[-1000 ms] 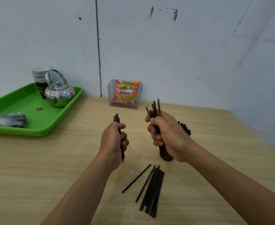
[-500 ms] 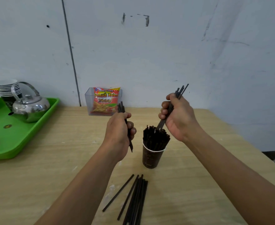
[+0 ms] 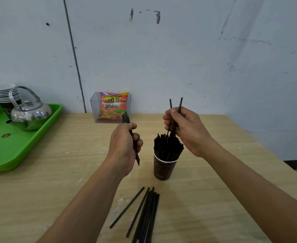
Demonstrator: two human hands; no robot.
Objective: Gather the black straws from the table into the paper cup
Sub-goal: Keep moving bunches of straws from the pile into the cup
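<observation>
Thin black plastic straws [image 3: 175, 109] stand near-upright in the clenched right hand [image 3: 184, 128], directly above the full brown paper cup [image 3: 163, 168] at frame centre. The left hand [image 3: 125, 146] grips another bundle.

Both forearms are bare right up to the bottom edge of the shot, no sleeve showing; left hand [image 3: 125, 146] and right hand [image 3: 188, 130] are bare too, nothing worn on fingers or wrists that I can see; short plain nails.
</observation>
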